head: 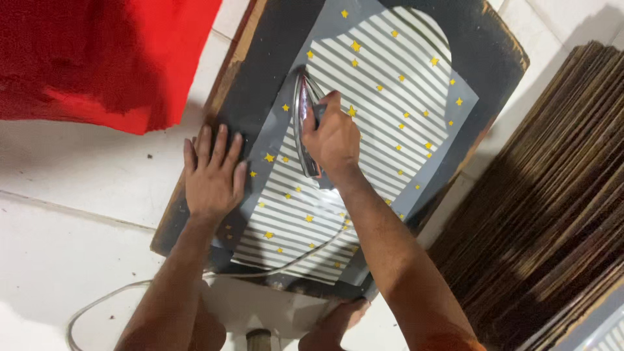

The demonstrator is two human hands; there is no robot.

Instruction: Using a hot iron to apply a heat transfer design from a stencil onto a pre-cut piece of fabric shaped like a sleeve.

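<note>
A grey sheet (390, 39) with white stripes and small yellow stars lies on a dark wooden board (273, 45) on the floor. My right hand (333, 138) grips the handle of a metal clothes iron (303, 110), which rests on the sheet's left part with its tip pointing away from me. My left hand (213, 175) lies flat with spread fingers on the board's left side, at the edge of the sheet. The iron's pale cord (286, 263) runs back across the sheet toward me and curls onto the floor.
Red cloth (97, 58) lies on the white tiled floor (78, 195) at the upper left. A tall stack of brown cardboard sheets (552, 195) stands along the right. A foot (338, 318) shows at the board's near edge.
</note>
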